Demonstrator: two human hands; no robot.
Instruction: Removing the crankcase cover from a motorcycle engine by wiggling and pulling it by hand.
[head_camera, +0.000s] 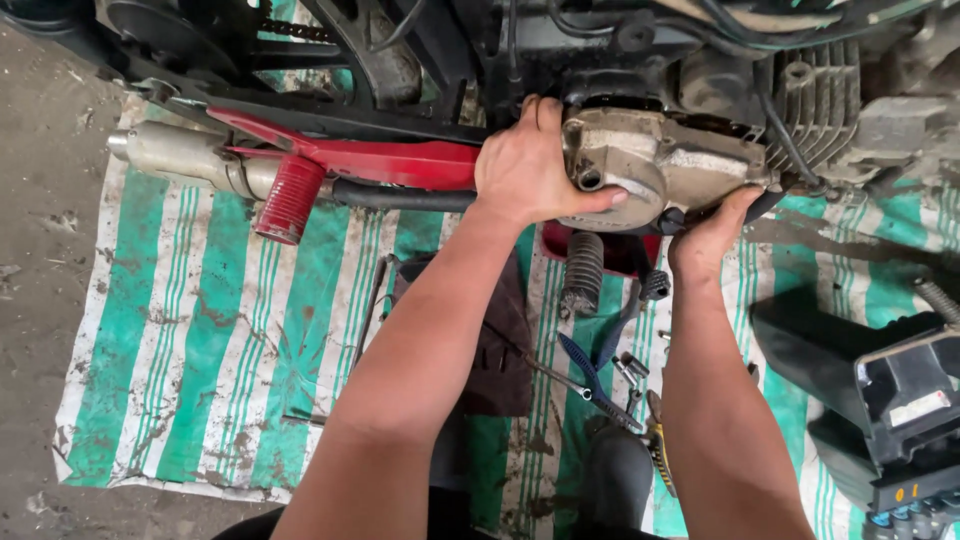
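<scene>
A dirty grey metal engine side cover (665, 165) sits on the side of a motorcycle engine, with cooling fins (815, 100) to its right. My left hand (530, 165) grips the cover's left edge, thumb across its face. My right hand (712, 232) holds the cover's lower right edge from below, fingers curled under it. A black rubber footrest (583, 272) hangs just below the cover, between my forearms.
A red frame part (370, 158), a red ribbed peg (290, 198) and a silver exhaust pipe (180, 155) run to the left. Blue-handled pliers (590, 380), sockets and a dark cloth (500, 350) lie on a green-and-white striped mat (210, 350). A black plastic part (890, 400) lies at the right.
</scene>
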